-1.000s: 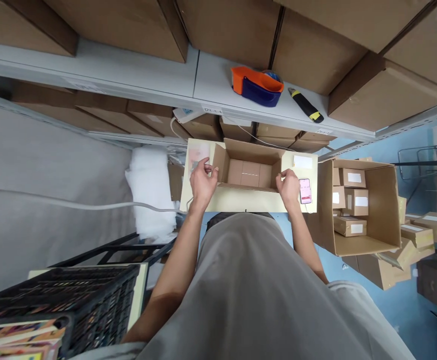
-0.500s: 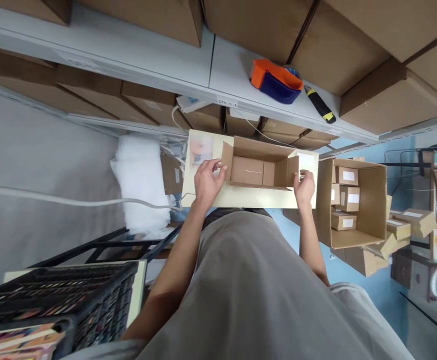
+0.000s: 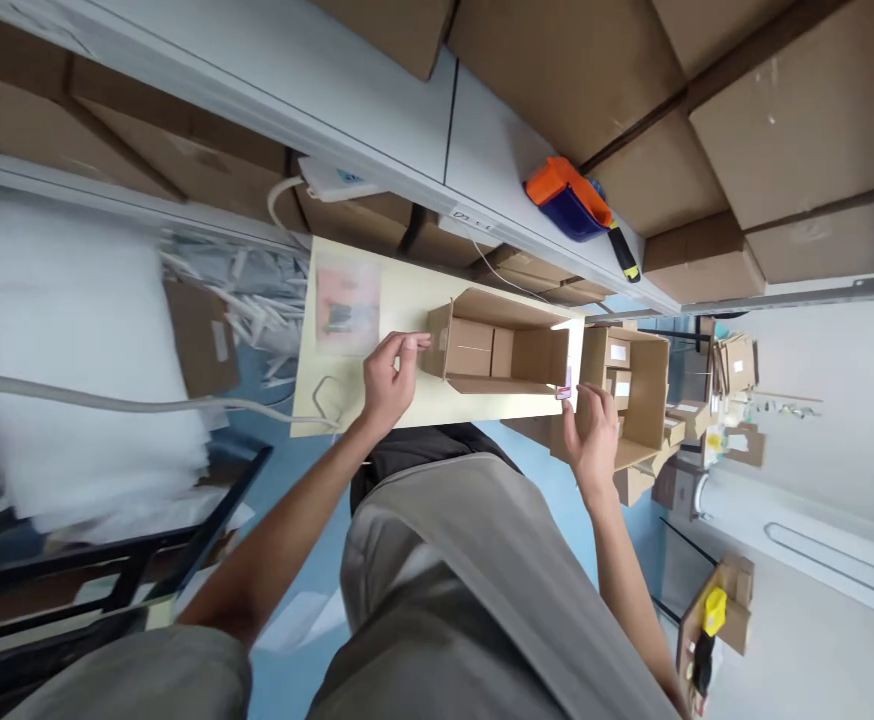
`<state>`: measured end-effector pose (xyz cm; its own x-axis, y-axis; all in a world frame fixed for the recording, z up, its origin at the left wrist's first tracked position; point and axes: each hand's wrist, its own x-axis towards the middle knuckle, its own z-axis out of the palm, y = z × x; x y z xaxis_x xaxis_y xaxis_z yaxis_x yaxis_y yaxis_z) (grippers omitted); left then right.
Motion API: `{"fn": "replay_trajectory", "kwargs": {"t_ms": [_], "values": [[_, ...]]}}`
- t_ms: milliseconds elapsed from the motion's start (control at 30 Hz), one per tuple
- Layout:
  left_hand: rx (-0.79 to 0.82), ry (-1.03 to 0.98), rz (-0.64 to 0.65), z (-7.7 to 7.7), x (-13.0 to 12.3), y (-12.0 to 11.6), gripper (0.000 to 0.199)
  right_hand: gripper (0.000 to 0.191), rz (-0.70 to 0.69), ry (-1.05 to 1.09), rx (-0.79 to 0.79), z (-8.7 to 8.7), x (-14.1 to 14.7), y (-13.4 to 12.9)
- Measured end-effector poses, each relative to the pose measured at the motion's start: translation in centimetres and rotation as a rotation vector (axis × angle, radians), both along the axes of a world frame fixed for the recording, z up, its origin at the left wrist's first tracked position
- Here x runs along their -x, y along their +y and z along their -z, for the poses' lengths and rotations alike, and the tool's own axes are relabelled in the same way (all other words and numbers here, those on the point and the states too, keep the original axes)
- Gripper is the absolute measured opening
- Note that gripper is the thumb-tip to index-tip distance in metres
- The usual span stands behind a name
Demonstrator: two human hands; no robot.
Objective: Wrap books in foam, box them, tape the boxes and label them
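An open-topped cardboard box [image 3: 471,350] stands on the pale yellow tabletop [image 3: 399,400], its end flaps folded outward. Just left of it is my left hand [image 3: 390,383], empty, fingers stretched toward the left flap; whether the fingertips touch it I cannot tell. Beyond the right end, at the table's edge, my right hand [image 3: 594,437] is open with thumb and fingers apart, holding nothing. Between that hand and the box lies a small pinkish item [image 3: 564,388], too small to name. A blurred pink printed sheet [image 3: 348,305] lies on the table's left part.
Over the table's far side runs a grey shelf [image 3: 407,130] bearing large cartons, an orange-and-blue tape dispenser [image 3: 572,200] and a black-yellow utility knife [image 3: 623,252]. A big carton [image 3: 641,440] holding small boxes stands at right. White foam sheets [image 3: 84,370] and a cable [image 3: 144,403] are at left.
Both hands have come off the box's end flaps; the left has drawn away leftward, the right toward me and off the flap. My view has turned and tilted.
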<state>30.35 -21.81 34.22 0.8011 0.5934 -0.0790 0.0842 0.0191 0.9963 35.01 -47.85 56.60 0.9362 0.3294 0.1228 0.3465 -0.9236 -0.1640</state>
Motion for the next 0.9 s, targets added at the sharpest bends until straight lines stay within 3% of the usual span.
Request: {"fn": "replay_trajectory", "kwargs": {"t_ms": [67,133,267,367,500,600,700,800,900], "values": [[-0.073,0.055,0.001,2.1,-0.9,1.1,0.036,0.032,-0.005,0.031,0.013,-1.3,1.8,1.3],[-0.161,0.178,-0.056,4.5,-2.0,2.2,0.027,0.031,-0.03,0.073,0.017,-1.5,2.9,2.5],[-0.171,0.44,-0.208,8.5,-3.8,3.3,0.047,0.028,-0.086,0.137,0.004,0.1,2.7,4.2],[-0.156,0.544,-0.238,10.2,-4.3,3.3,0.056,0.027,-0.111,0.149,-0.015,1.3,1.5,4.6],[-0.168,0.601,-0.327,11.5,-4.3,3.7,0.069,0.028,-0.122,0.146,-0.058,2.1,0.1,4.3],[-0.146,0.649,-0.399,12.1,-4.6,4.9,0.091,0.028,-0.115,0.157,-0.106,2.5,-0.5,3.7],[-0.09,0.744,-0.424,12.3,-5.1,6.4,0.097,0.029,-0.098,0.163,-0.157,3.1,-0.9,2.7],[-0.054,0.883,-0.406,11.9,-5.3,7.8,0.079,0.029,-0.092,0.176,-0.198,3.8,-1.2,1.5],[-0.098,0.902,-0.343,10.6,-4.9,8.5,0.042,0.028,-0.086,0.198,-0.245,4.6,-1.5,0.3]]}}
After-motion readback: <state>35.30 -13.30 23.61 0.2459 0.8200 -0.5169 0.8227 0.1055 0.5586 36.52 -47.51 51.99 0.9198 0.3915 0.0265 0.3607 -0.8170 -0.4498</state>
